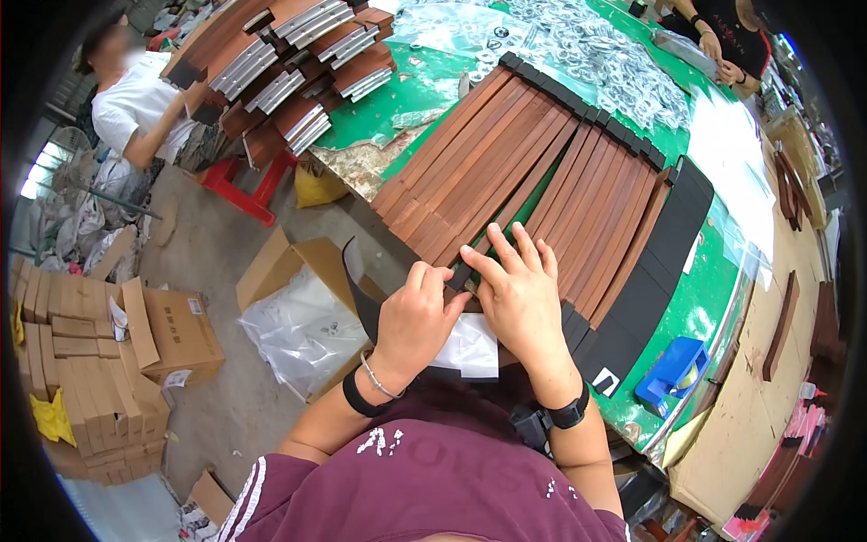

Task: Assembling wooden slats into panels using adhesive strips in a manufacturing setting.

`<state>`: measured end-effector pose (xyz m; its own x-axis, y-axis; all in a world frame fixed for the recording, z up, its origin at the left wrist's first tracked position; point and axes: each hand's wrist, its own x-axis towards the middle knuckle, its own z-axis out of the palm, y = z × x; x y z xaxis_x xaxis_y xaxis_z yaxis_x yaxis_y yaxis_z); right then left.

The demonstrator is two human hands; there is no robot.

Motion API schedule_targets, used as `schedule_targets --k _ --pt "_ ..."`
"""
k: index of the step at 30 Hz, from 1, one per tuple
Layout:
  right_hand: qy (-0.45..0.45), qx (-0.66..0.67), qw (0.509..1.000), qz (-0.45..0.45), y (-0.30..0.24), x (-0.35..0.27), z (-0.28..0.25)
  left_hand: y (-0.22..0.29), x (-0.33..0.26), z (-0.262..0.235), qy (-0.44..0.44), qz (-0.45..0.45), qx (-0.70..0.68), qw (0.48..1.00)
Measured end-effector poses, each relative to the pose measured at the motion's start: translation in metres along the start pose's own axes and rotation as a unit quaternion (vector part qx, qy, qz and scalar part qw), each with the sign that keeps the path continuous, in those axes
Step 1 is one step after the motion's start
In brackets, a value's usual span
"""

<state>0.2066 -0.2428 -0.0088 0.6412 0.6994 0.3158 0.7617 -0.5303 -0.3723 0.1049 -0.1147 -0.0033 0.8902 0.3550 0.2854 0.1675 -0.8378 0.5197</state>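
Observation:
Reddish-brown wooden slats [470,172] lie side by side on the green table [700,303], with a narrow wedge-shaped gap between two groups. Black caps [587,113] cover their far ends. My left hand [415,316] is closed, thumb and fingers pinching a small black end cap [460,274] at the near end of a slat by the gap. My right hand [524,303] lies palm down with its fingers spread over the near slat ends, index fingertip beside that cap. Whether the cap is fully on the slat is hidden by my fingers.
Black flat strips [664,244] lie right of the slats, near a blue tape dispenser [673,375]. Metal hardware in clear bags [623,68] covers the far table. An open carton [302,307] stands at left. Two other people work farther off, beside stacked slats [289,68] and at the far right.

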Motion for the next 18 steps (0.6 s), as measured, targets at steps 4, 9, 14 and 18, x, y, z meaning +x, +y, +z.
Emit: schedule_targets --k 4,9,14,18 --pt "-0.003 -0.003 1.000 0.004 0.000 -0.001 0.000 -0.006 -0.001 0.005 0.014 0.018 0.004 1.000" --pt "-0.003 -0.009 1.000 0.006 -0.001 -0.001 0.001 -0.007 0.001 0.010 0.005 0.020 0.010 1.000" --pt "0.001 -0.019 1.000 0.009 -0.005 0.002 0.003 -0.011 0.000 0.015 0.040 0.021 -0.016 0.999" --pt "0.019 -0.023 1.000 0.001 -0.003 0.002 0.008 -0.010 0.000 0.015 0.056 0.027 -0.020 0.998"
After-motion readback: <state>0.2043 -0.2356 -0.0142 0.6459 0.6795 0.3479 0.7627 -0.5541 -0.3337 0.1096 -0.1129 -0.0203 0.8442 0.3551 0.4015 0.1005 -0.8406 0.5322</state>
